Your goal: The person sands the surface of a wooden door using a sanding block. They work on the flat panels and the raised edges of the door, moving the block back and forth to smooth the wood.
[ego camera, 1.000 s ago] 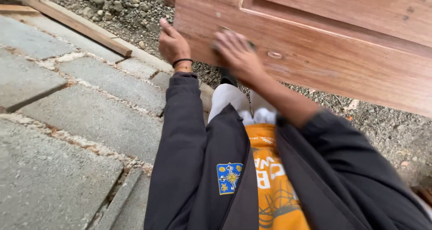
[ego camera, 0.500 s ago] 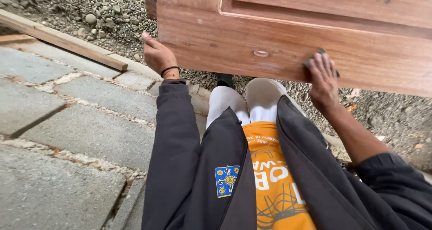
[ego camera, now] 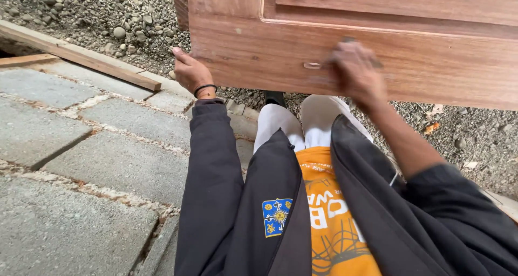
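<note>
Filling the upper part of the view, the wooden door panel (ego camera: 345, 44) stands on edge over the gravel (ego camera: 97, 11), its reddish-brown face turned toward the person and its lower rail running across above the knees. It looks like solid framed timber with a recessed panel, so I judge it heavy, stiff and awkward by its bulk rather than fragile; the smooth finished face would probably slip under a flat palm, while the square edges and corners offer the surest grip. The left hand (ego camera: 190, 71) is at the panel's lower left corner, fingers wrapped round the edge and clamped on it, a dark band at the wrist. The right hand (ego camera: 353, 71) lies flat against the lower rail, fingers pressed on the wood, blurred, so whether anything sits under the palm cannot be told. A small oval mark (ego camera: 312, 65) shows on the rail just left of that hand. Below are pale trousers (ego camera: 302, 119), an open dark jacket (ego camera: 226, 200) and an orange shirt (ego camera: 329, 216). Left of the person lie grey paving stones (ego camera: 81, 162) and a long wooden plank (ego camera: 81, 57) at the gravel's edge.
</note>
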